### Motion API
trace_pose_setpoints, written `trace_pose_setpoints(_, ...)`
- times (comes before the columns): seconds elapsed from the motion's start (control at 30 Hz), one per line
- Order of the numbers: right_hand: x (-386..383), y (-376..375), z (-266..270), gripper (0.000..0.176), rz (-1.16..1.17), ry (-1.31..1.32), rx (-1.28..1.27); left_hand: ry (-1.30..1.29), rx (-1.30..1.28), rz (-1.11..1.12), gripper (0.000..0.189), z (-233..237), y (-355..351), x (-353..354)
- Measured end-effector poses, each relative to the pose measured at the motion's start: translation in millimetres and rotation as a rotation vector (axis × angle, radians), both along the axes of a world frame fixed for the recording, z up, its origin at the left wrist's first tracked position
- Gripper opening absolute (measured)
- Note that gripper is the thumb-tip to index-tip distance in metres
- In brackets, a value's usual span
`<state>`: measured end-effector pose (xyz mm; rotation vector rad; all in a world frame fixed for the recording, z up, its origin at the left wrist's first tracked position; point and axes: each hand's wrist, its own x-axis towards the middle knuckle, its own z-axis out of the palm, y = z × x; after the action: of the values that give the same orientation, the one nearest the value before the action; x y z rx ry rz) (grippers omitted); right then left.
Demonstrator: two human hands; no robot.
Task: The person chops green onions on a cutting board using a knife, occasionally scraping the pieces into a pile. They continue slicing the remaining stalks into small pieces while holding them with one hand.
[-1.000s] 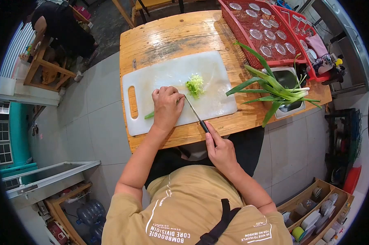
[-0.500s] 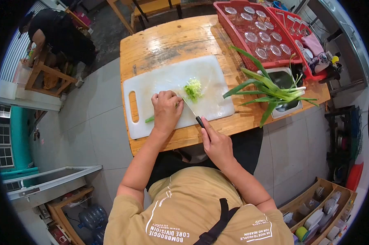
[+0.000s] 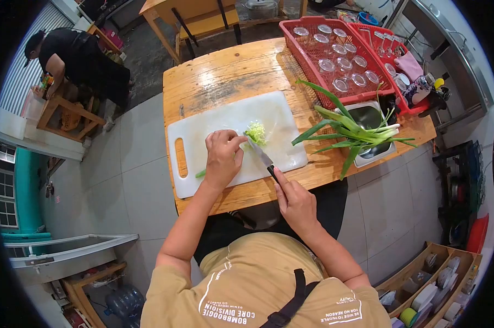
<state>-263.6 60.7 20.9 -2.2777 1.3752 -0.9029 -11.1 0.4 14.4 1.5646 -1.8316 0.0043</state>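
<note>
A white cutting board (image 3: pixel 203 123) lies on the wooden table. My right hand (image 3: pixel 297 203) is wrapped round the black handle of a knife (image 3: pixel 262 156), its blade tip beside the chopped green onion (image 3: pixel 256 133). My left hand (image 3: pixel 223 157) has its fingers curled over a green onion stalk (image 3: pixel 201 174), mostly hidden under the hand; one green end sticks out on the left. The blade lies just right of my left fingertips. A bunch of green onions (image 3: pixel 362 131) rests across a metal container (image 3: pixel 374 116) at the right.
The wooden table (image 3: pixel 203 71) carries a red basket (image 3: pixel 293 46) of upturned glasses at the back right, with another red basket (image 3: pixel 362 33) beside it. A co-worker (image 3: pixel 80 60) in dark clothes bends over at the far left. A wooden chair (image 3: pixel 206 24) stands behind the table.
The knife blade has turned so more of its flat side shows, near the chopped pile. The whole table sits slightly lower in view. My left hand stays on the stalk.
</note>
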Motion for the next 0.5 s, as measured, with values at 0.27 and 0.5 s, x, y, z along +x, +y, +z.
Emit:
trace_pose_setpoints(0.27,-1.0,-2.7,1.8,0.055,0.005,0.101,-0.049,-0.153,-0.016,-0.219,0.038,9.0,-4.7,0.8)
trace_pose_setpoints(0.5,-7.4,-0.1,1.8,0.055,-0.001,0.129,-0.060,-0.174,0.026,-0.172,0.040,3.9,-17.9,11.9)
